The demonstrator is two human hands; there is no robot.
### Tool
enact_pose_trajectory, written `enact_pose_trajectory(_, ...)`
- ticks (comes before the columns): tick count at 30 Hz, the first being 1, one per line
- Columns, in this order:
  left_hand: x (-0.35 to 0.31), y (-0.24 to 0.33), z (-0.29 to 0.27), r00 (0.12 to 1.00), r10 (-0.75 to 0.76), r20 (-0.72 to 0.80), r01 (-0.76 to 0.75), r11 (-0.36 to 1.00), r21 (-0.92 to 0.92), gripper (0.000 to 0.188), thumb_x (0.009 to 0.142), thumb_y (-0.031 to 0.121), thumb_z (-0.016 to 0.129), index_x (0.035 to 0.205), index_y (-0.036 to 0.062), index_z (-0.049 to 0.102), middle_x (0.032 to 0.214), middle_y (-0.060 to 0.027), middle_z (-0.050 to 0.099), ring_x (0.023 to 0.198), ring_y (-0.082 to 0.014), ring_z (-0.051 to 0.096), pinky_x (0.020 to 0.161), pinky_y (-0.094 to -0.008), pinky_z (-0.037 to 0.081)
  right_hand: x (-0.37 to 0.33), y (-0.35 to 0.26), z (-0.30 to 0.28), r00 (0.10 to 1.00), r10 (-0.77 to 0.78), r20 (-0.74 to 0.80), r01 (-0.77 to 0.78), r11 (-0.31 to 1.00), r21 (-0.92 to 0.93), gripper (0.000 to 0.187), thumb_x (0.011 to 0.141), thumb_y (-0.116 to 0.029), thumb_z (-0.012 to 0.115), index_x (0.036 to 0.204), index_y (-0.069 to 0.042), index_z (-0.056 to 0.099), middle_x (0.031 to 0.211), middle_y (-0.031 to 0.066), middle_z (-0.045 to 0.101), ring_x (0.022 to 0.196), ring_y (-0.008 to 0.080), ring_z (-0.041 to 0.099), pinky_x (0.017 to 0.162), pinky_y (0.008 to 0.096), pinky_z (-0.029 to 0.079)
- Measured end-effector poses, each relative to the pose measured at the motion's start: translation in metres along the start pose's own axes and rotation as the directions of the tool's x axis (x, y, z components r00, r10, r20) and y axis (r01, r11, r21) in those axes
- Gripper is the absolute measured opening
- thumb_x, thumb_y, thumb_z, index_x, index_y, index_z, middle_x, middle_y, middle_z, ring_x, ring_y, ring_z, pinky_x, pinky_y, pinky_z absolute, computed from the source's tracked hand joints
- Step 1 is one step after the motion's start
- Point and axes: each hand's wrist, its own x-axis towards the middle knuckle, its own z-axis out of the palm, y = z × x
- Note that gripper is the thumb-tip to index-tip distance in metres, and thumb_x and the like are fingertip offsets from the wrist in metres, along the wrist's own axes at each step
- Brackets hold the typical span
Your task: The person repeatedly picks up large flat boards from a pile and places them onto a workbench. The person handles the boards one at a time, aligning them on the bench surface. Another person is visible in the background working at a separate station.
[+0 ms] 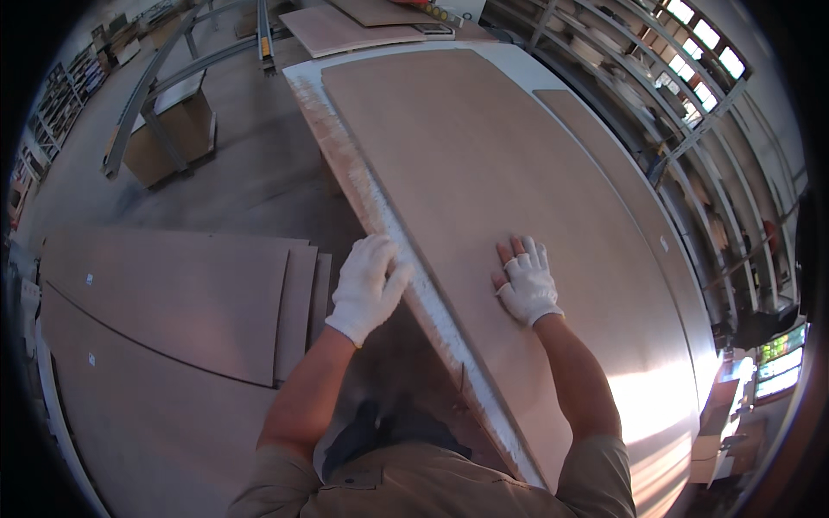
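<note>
A large brown flat board (466, 173) lies lengthwise on a white-topped worktable (397, 226) with a worn, scuffed left edge. My right hand (528, 283) rests palm down on the board, fingers spread; its white knit glove leaves some fingertips bare. My left hand (370, 289), also in a white glove, hovers by the table's left edge with fingers curled in. Its palm is turned away, so anything inside it is hidden. A narrower brown strip of board (613, 168) lies along the right side of the large one.
Stacked brown panels (173, 302) lie low on my left. Beyond them stand a metal rail frame (155, 95) and a wooden box (173, 129). More sheets (345, 30) lie past the table's far end. Racks of shelving (622, 69) line the right side.
</note>
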Motion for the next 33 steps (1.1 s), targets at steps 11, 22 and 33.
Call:
enact_pose_trajectory(11,0.202,-0.095,0.042,0.783,-0.582,0.220,0.428,0.247,-0.870,0.047,0.110,0.042,0.058,0.125,-0.0023,0.065,0.119,-0.0182,0.072,0.110,-0.0342,0.072,0.096,-0.0482,0.062,0.013,-0.011,-0.007,1.000,0.009,-0.006,-0.008,0.982,0.186,0.070,0.092,-0.037,0.069,0.153,-0.007,0.058,0.166,0.0220,0.042,0.155,0.0505,0.025,0.128,0.0559,0.028)
enact_pose_trajectory(22,0.306,-0.163,0.063,0.743,-0.531,0.407,0.409,-0.122,-0.905,0.049,0.113,0.041,0.051,0.121,-0.0061,0.060,0.113,-0.0215,0.067,0.107,-0.0372,0.071,0.098,-0.0548,0.063,0.010,-0.012,-0.012,0.992,0.072,0.107,-0.100,0.955,0.278,0.071,0.087,-0.040,0.074,0.149,-0.008,0.063,0.165,0.0232,0.043,0.157,0.0514,0.022,0.129,0.0632,0.021)
enact_pose_trajectory(33,0.348,-0.193,0.074,0.764,-0.484,0.427,0.422,-0.126,-0.898,0.049,0.112,0.041,0.054,0.120,-0.0062,0.062,0.116,-0.0237,0.067,0.108,-0.0377,0.071,0.095,-0.0542,0.064,0.010,-0.008,-0.007,0.999,0.028,0.014,-0.031,0.950,0.311,0.072,0.076,-0.036,0.081,0.141,-0.007,0.068,0.162,0.0251,0.046,0.150,0.0560,0.037,0.124,0.0712,0.028)
